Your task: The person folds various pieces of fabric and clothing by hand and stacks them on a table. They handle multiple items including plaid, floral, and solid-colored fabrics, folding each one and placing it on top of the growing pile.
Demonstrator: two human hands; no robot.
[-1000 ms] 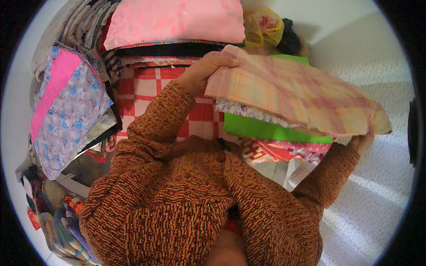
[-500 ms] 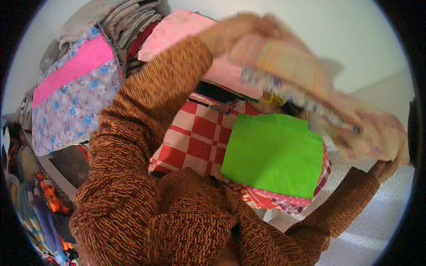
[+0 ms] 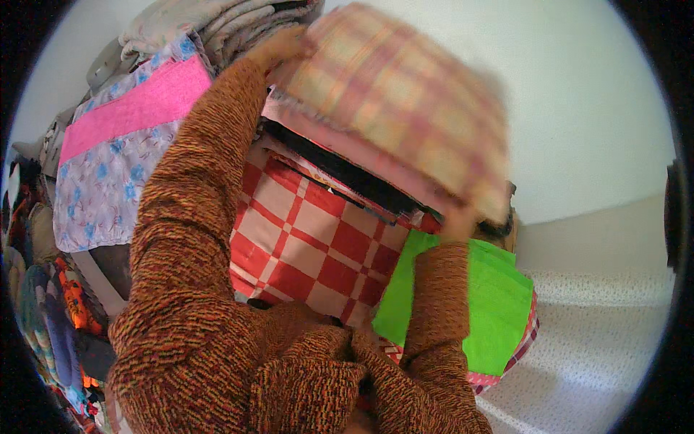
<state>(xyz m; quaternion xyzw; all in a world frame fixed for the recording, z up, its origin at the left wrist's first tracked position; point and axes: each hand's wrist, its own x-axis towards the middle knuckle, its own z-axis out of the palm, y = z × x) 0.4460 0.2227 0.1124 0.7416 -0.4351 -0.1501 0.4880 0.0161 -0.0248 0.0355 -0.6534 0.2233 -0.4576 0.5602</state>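
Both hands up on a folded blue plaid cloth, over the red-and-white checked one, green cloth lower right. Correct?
Not quite: the plaid cloth is pink and yellow, not blue, as the head view shows. The left hand and right hand hold it above the red-and-white checked cloth, with the green cloth at lower right.

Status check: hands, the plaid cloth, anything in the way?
Left hand and right hand grip folded plaid cloth, raised, blurred. Beneath it: fabric stack, red checked piece, green piece. Nothing between.

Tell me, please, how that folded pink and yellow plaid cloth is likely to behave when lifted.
The plaid cloth is probably soft and floppy: the left hand and right hand support it at opposite ends. It looks fairly light for its bulk, as it is held high above the stack. Its folded layers might slip apart if it is tilted.
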